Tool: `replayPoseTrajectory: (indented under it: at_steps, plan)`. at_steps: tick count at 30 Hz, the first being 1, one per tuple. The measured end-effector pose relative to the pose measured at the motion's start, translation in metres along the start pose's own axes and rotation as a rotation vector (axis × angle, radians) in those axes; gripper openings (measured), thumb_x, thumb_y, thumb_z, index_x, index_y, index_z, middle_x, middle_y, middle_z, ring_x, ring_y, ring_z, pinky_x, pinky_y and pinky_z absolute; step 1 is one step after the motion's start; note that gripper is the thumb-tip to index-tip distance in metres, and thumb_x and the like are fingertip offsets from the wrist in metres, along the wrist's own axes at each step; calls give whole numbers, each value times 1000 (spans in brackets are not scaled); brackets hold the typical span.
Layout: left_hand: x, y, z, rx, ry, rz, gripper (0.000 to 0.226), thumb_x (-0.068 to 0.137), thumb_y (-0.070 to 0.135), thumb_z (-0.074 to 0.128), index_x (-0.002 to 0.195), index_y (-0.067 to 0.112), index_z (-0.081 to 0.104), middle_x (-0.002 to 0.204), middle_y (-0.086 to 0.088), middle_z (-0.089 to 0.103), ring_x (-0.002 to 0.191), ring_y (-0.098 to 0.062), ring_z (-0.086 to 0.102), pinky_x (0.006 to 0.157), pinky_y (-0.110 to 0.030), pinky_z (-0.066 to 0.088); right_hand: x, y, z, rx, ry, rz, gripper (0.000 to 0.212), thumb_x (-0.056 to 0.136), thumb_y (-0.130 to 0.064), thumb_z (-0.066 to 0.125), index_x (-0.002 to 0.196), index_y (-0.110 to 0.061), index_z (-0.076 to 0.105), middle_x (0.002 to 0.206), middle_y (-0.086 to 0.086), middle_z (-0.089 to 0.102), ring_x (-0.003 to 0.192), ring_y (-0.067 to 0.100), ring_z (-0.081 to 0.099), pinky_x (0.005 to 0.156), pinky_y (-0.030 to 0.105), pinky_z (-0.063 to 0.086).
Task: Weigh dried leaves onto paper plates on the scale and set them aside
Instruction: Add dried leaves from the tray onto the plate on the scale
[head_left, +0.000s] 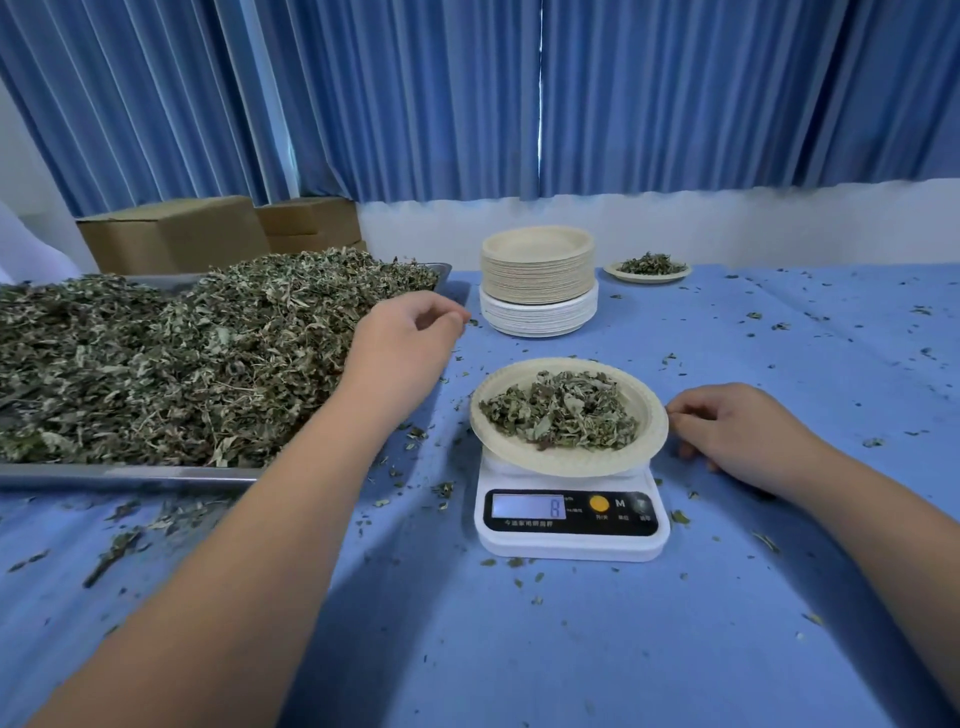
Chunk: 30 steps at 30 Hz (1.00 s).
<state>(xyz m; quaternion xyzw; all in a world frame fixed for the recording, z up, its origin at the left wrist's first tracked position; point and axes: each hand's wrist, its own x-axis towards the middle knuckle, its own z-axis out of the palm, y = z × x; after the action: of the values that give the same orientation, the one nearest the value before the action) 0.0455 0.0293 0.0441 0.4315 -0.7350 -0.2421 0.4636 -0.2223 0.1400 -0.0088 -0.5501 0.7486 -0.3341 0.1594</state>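
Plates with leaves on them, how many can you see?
2. One plate sits on the scale; a second plate lies far back, right of the plate stack. More may be out of view.

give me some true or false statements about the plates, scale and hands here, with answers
1. The plate on the scale holds dried leaves. True.
2. The left hand is over that plate. False: it is by the right edge of the tray, left of the plate stack.
3. The plate stack stands behind the scale. True.
4. The right hand has lifted the plate clear of the scale. False: the plate sits on the scale, with the hand at its right rim.
5. No filled plate has been set aside. False: a far plate with leaves lies right of the stack.
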Motion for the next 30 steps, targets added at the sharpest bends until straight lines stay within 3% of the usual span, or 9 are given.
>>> replayPoseTrajectory:
  at_steps: [2, 5, 8, 10, 13, 15, 19, 25, 30]
  plan:
    - [-1, -2, 14, -101, 24, -58, 21, 94, 18, 53, 83, 25, 69, 87, -1, 71, 74, -15, 65, 66, -33, 54, 0, 0, 0, 4, -1, -5, 25, 92, -19, 55, 73, -27, 70, 60, -11, 67, 39, 1, 48, 39, 11, 36]
    - [-3, -11, 26, -135, 93, -93, 24, 94, 15, 52, 80, 30, 65, 83, 1, 70, 62, -7, 62, 60, -28, 49, 0, 0, 0, 12, -5, -6, 25, 92, -19, 55, 73, -26, 70, 60, -11, 67, 39, 0, 49, 38, 10, 34]
    - [-6, -19, 31, -98, 93, -99, 25, 95, 16, 51, 80, 32, 63, 79, 1, 67, 63, -11, 60, 54, -27, 46, -1, -1, 1, 60, 23, 12, 24, 91, -18, 55, 74, -23, 71, 56, -9, 66, 37, 1, 47, 32, 12, 32]
    - [-10, -23, 34, -46, 48, -127, 19, 95, 20, 51, 84, 28, 63, 78, 3, 63, 68, -14, 61, 59, -28, 44, 0, -1, 2, 146, 55, 45, 21, 92, -18, 55, 77, -19, 71, 52, -8, 63, 33, 3, 44, 30, 12, 30]
    - [-15, -25, 34, 92, -24, -172, 14, 95, 30, 50, 94, 23, 62, 80, 3, 61, 72, -15, 59, 63, -28, 41, 0, -6, 1, 307, 83, 102, 19, 92, -19, 57, 82, -14, 72, 53, -5, 61, 37, 10, 45, 38, 21, 36]
    - [-17, -24, 31, 169, -73, -210, 24, 96, 36, 48, 94, 17, 62, 78, -4, 64, 62, -19, 57, 60, -28, 42, 0, -10, 1, 406, 76, 126, 19, 93, -20, 58, 83, -12, 73, 56, -1, 61, 40, 14, 46, 39, 25, 39]
    - [-23, -19, 27, 238, -231, -353, 44, 96, 42, 44, 85, 3, 61, 63, -13, 64, 31, -19, 44, 39, -17, 35, -4, -16, 2, 523, 14, 180, 25, 95, -29, 57, 88, -9, 70, 57, 1, 59, 41, 15, 48, 38, 23, 39]
    - [-21, -12, 27, -122, -224, -488, 27, 91, 11, 43, 103, 3, 66, 68, -8, 51, 47, -19, 35, 41, -19, 28, -4, -17, 6, 663, -49, 198, 19, 93, -17, 60, 94, 0, 68, 59, 4, 56, 44, 14, 48, 39, 22, 40]
    - [-23, -5, 31, -379, -185, -406, 21, 96, 12, 52, 113, 15, 65, 66, 1, 56, 40, -11, 37, 38, -20, 28, 1, -15, 1, 885, -75, 231, 12, 91, -7, 58, 100, -3, 65, 64, 8, 54, 43, 13, 48, 39, 22, 40]
